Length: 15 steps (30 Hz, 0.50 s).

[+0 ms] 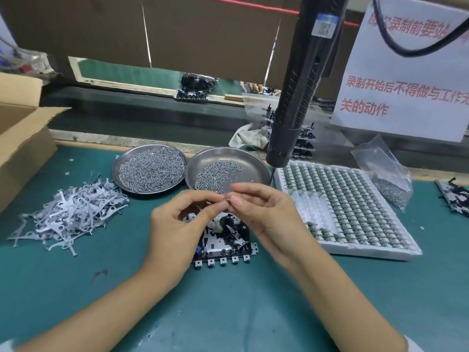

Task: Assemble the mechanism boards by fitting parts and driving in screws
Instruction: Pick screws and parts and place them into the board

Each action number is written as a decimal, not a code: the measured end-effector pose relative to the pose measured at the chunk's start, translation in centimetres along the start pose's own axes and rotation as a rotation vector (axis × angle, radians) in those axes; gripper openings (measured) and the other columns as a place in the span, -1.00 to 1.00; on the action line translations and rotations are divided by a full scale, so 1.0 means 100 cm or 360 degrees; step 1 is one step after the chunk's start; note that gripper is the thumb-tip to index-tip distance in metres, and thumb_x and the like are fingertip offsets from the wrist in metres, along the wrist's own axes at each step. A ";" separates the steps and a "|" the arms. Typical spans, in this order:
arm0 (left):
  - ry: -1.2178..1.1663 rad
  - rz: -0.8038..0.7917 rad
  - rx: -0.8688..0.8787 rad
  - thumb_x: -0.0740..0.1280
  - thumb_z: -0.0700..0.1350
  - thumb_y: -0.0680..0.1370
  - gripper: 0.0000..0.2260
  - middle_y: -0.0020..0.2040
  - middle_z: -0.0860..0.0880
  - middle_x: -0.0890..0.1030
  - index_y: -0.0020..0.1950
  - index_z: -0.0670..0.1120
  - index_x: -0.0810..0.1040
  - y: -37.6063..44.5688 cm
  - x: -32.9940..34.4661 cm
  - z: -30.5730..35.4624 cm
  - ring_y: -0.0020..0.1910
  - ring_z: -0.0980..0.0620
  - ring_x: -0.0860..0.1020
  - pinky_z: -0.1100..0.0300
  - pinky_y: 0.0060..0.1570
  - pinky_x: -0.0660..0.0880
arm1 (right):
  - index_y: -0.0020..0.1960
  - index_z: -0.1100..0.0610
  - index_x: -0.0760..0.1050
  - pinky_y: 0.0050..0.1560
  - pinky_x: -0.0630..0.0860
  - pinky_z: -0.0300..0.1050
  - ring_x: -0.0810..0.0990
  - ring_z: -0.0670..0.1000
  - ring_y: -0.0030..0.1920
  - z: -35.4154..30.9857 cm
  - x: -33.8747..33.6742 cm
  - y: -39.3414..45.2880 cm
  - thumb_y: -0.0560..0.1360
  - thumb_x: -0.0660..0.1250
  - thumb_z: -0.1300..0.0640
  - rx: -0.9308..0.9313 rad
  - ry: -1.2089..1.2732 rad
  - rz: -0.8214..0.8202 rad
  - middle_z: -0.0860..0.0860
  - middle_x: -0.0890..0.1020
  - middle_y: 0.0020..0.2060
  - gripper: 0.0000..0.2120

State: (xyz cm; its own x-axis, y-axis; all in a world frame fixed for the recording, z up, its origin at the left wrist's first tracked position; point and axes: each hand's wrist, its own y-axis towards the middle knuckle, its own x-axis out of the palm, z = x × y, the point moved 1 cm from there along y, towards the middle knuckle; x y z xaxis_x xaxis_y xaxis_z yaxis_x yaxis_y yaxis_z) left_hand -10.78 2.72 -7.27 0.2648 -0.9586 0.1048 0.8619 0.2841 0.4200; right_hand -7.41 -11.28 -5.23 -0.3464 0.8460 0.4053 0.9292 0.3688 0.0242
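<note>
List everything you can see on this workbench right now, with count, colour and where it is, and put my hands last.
mechanism board: one, black and silver, centre of the mat, under the hands
screw dishes: two, steel, side by side behind the board; the left fuller
metal levers: a loose pile, silver, left on the mat
parts tray: one, white with green parts, right of the board
electric screwdriver: one, black, hanging above the tray
screw bag: one, clear plastic, far right
cardboard box: one, brown, open, far left
paper notice: one, white with red print, upper right
left hand: pinches a small part I cannot identify
right hand: pinches the same small part
</note>
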 end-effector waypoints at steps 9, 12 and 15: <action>-0.0010 -0.0034 -0.0032 0.46 -0.17 0.31 -0.91 -0.24 -0.02 0.68 -0.21 -0.07 0.66 0.000 0.002 0.002 -0.28 0.13 0.60 0.39 -0.25 0.51 | -0.18 0.08 0.70 -0.12 0.56 -0.30 0.68 -0.06 -0.16 0.000 -0.003 0.001 0.21 0.50 0.27 0.0080 -0.0015 -0.0039 0.05 0.70 -0.21 -0.79; -0.0012 -0.0097 -0.0057 0.47 -0.13 0.30 -0.92 -0.27 0.01 0.68 -0.23 -0.03 0.69 -0.001 0.002 0.003 -0.30 0.11 0.60 0.33 -0.20 0.53 | -0.17 0.11 0.70 -0.13 0.55 -0.30 0.67 -0.07 -0.18 -0.003 -0.007 0.001 0.22 0.49 0.29 0.0181 0.0019 -0.0103 0.03 0.69 -0.24 -0.79; 0.0004 -0.0185 -0.0044 0.48 -0.05 0.29 -0.86 -0.26 0.00 0.68 -0.17 0.01 0.68 -0.002 0.001 0.005 -0.32 0.07 0.61 0.29 -0.21 0.55 | -0.18 0.13 0.69 -0.15 0.55 -0.30 0.66 -0.08 -0.21 -0.008 -0.010 0.001 0.26 0.43 0.33 0.0291 -0.0004 -0.0156 0.03 0.67 -0.27 -0.81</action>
State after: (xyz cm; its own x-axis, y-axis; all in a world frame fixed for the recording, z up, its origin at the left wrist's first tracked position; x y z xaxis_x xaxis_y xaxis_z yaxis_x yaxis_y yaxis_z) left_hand -11.15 2.51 -6.85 0.1637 -0.9850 0.0544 0.8983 0.1716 0.4044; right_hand -6.90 -12.42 -4.87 -0.4343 0.8036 0.4069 0.8523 0.5128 -0.1030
